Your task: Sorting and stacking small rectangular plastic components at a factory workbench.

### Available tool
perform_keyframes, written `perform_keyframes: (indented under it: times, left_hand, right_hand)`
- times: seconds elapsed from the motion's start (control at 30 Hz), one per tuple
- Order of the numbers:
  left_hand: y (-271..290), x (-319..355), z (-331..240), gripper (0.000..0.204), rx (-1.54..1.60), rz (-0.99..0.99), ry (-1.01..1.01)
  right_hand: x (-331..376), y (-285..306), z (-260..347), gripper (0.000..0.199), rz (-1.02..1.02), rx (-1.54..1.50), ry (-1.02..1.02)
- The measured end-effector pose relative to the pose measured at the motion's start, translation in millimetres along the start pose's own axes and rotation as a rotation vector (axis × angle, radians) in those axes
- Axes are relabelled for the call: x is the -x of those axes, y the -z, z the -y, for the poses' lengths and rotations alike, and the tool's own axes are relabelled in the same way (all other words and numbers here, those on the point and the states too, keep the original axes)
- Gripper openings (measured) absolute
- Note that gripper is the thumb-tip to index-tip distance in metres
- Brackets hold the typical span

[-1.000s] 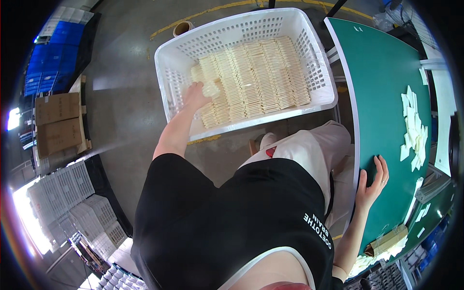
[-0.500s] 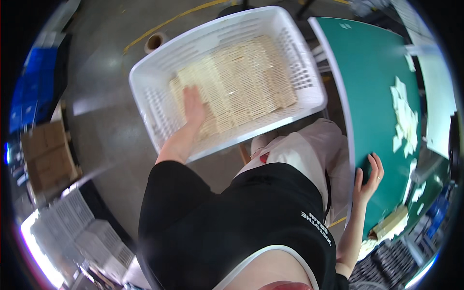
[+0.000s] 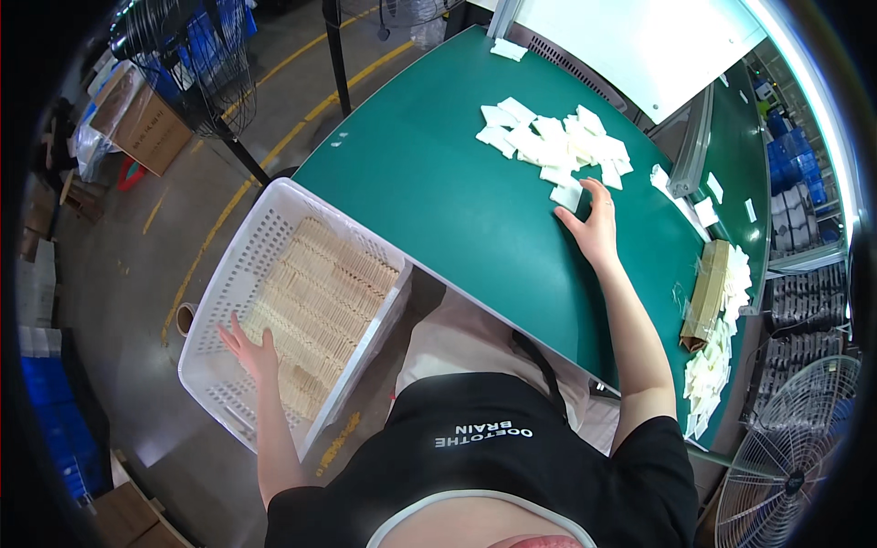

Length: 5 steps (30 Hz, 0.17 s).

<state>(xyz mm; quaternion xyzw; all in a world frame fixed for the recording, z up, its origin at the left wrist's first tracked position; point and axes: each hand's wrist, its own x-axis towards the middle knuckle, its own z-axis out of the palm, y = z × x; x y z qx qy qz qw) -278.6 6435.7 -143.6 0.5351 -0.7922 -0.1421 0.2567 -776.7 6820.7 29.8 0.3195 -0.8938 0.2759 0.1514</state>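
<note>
My left hand (image 3: 248,349) is over the left part of a white perforated plastic basket (image 3: 290,194), its fingers spread and nothing held in them. Tightly packed rows of thin cream-coloured pieces (image 3: 320,292) fill the basket floor. On the green tabletop (image 3: 429,210), my right hand (image 3: 592,224) reaches to the near edge of a loose pile of pale flat pieces (image 3: 571,142). Its thumb and fingers are apart around a single pale piece (image 3: 567,195), which lies on the table; whether the fingertips touch it is hard to see.
A cardboard strip (image 3: 708,294) lies beside more pale pieces (image 3: 710,384) at the table's right edge. One fan (image 3: 187,64) stands far left, another (image 3: 793,475) near right. A metal bar (image 3: 696,142) and a white panel (image 3: 639,41) border the table's far side. A cardboard roll (image 3: 185,318) sits by the basket.
The view has swung right toward the table. My right hand has moved from the table's near edge to the pale pile. My left hand is still at the basket, its fingers now spread.
</note>
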Motion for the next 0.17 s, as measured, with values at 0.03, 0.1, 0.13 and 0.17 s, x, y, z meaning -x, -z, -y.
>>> perform_keyframes:
  times: [0.03, 0.1, 0.13, 0.17]
  left_hand:
    - [22, -10, -56, 0.074, 0.141, 0.044, -0.082]
    - [57, -8, -151, 0.061, 0.551, 0.231, -0.155]
    - [58, -3, -179, 0.059, 0.83, 0.378, -0.156]
    - [57, -4, -187, 0.059, 0.827, 0.381, -0.164]
  right_hand:
    - [-4, 0, -12, 0.054, 0.003, 0.05, -0.004]
    - [-9, 14, -3, 0.052, 0.14, 0.052, 0.009]
    - [-13, 23, 5, 0.049, 0.276, 0.063, 0.025]
    - [-10, 32, 12, 0.045, 0.33, 0.155, 0.025]
